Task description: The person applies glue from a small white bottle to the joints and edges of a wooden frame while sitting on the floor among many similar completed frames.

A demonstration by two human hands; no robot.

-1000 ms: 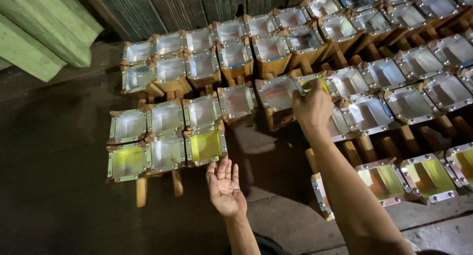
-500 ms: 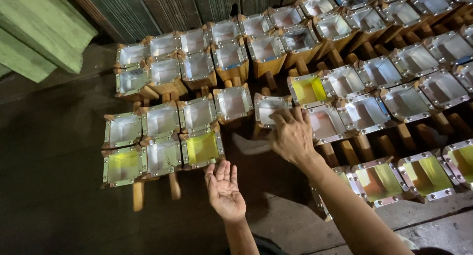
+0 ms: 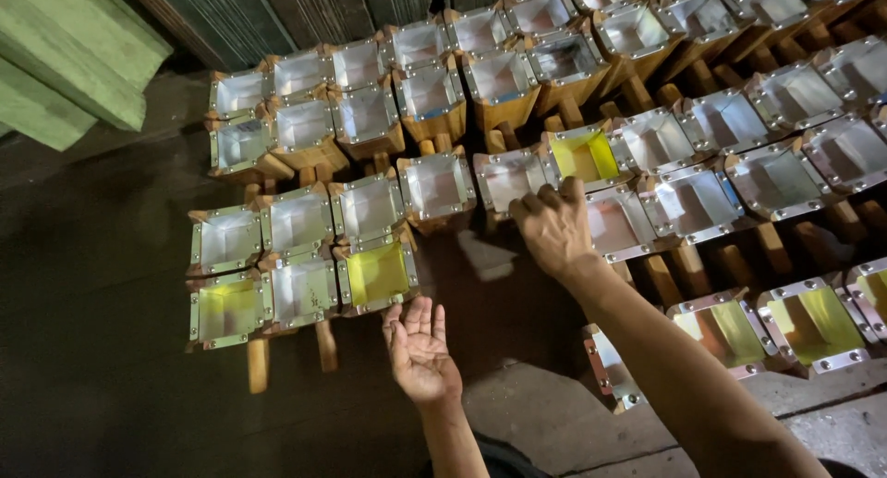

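Observation:
Rows of square wooden moulds lined with shiny metal stand on the dark floor. My right hand (image 3: 554, 227) reaches forward with its fingers curled over the near rim of one silvery mould (image 3: 504, 175), beside a mould with a yellow inside (image 3: 584, 155). My left hand (image 3: 420, 349) hovers palm up and holds nothing, with its fingers apart, just below another yellow-lined mould (image 3: 377, 275) at the near edge of the left group.
Green painted planks (image 3: 65, 62) lean at the far left. A dark corrugated wall (image 3: 277, 7) runs behind the moulds. More yellow-tinted moulds (image 3: 813, 323) sit at the near right on a grey concrete slab (image 3: 545, 423). Wooden handles (image 3: 259, 363) stick out under the left group.
My right hand has drawn back from a farther mould and moved left onto the rim of the silvery one. My left hand has stayed palm up in place.

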